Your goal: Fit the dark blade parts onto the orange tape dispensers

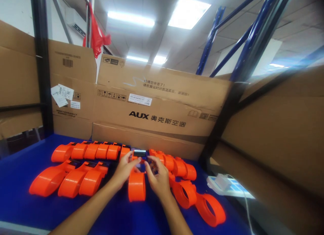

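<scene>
In the head view, an orange strap (137,187) with a dark blue-and-black end piece (139,153) is between my two hands; its wide loop hangs below them. My left hand (125,167) grips the strap near that end piece, thumb across the front. From the other side, the bent fingers and thumb of my right hand (159,176) close at the edge of the same piece. Whatever lies between those right fingertips is small and partly hidden. Similar orange straps lie close on both sides, in rows at the left (91,183) and at the right (187,194).
A blue table surface (118,216) carries the straps. Behind it stands a cardboard wall (162,105) with printed text, and dark rack posts (220,127) rise at both sides. A white power strip (220,183) with a plug and cable sits at the right.
</scene>
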A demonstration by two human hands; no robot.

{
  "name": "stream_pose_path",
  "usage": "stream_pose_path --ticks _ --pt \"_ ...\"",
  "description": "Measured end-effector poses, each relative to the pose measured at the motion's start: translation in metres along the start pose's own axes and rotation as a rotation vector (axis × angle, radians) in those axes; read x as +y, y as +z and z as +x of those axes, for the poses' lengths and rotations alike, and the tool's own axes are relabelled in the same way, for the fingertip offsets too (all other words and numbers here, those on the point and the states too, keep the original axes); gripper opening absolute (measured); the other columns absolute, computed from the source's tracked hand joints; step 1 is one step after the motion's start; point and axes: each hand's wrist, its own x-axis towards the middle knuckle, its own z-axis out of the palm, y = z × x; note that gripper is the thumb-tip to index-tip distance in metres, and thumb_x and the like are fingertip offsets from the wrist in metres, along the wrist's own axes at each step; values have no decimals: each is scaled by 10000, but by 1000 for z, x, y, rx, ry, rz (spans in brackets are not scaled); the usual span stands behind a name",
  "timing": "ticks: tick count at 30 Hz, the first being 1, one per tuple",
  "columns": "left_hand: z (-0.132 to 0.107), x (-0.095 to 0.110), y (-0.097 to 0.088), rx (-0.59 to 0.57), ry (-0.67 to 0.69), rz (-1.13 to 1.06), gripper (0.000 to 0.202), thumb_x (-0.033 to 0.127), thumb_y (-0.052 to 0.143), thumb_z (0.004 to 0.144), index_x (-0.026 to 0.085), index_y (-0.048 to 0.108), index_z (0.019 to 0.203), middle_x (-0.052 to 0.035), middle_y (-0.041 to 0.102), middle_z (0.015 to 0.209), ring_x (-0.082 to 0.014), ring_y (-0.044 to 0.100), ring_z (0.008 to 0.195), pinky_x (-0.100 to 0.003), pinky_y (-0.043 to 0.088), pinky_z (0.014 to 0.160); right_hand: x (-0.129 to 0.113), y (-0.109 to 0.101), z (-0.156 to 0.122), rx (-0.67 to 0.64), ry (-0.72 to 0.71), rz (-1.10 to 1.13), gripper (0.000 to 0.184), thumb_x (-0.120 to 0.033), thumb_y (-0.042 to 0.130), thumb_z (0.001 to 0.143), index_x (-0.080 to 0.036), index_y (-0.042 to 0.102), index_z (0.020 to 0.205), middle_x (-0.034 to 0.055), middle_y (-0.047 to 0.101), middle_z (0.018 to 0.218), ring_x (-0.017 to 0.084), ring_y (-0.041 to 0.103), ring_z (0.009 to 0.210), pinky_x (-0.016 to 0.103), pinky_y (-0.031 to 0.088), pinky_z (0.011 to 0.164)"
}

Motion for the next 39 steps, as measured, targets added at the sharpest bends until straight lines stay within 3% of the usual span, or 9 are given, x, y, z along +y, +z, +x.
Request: stream_pose_path --ticks 4,8,13,15,20,26,34,36,39 --pt "2 -1 -1 -2 3 -6 465 360 828 680 146 650 1052 -45 721 838 -103 610 463 -213 481 469 1 0 0 -6 34 103 304 -414 614 892 -205 663 1108 34 652 775 161 574 614 277 477 564" --pt "0 1 0 -66 -24 -74 438 342 807 724 133 678 1086 -43 732 771 -147 656 539 -248 527 556 7 1 5 47 158 396 382 -479 554 923 -221 613 1198 66 679 933 189 625 738 292 498 612" --pt "2 -2 -2 -72 -78 -158 570 245 827 723 184 641 1258 -114 708 1201 -265 705 1016 -319 548 860 11 -2 12 47 295 594 500 -560 563 896 -240 581 1280 81 696 1081 243 630 984 337 508 779" --pt "2 -5 -2 -100 -131 -181 638 227 831 724 200 604 1319 -125 671 1274 -285 682 1088 -340 538 905 8 -4 12 16 331 656 511 -577 569 885 -254 588 1279 79 685 1146 256 620 1038 348 508 804" --pt "-5 -8 3 -241 -212 -187 746 243 821 744 218 511 1422 -141 700 1204 -283 725 961 -384 553 876 -4 -7 9 -135 408 808 427 -535 619 856 -272 649 1191 59 669 1176 266 634 1002 311 516 676" --pt "-16 1 2 -282 -142 -89 801 274 841 704 183 508 1427 -104 750 984 -218 714 801 -346 535 807 1 -1 9 -84 359 750 345 -515 689 806 -255 651 1030 20 664 950 221 613 900 308 485 792" --pt "-5 0 1 -264 -100 36 513 420 824 682 143 737 1105 -74 748 765 -230 691 729 -295 512 686 0 9 6 -60 303 609 329 -539 681 805 -246 549 878 -26 536 766 162 510 725 265 439 695" --pt "-2 -1 0 -249 -102 39 491 425 822 682 135 742 1070 -67 746 736 -226 688 705 -291 506 673 0 10 7 -66 313 598 331 -549 660 821 -252 552 917 -21 546 781 161 513 707 260 435 652" --pt "2 0 -4 -151 -110 -24 471 463 787 716 108 738 1023 -82 746 715 -224 682 633 -299 509 627 3 12 9 -46 337 582 392 -609 484 909 -250 563 1045 13 599 813 174 537 688 267 425 586"
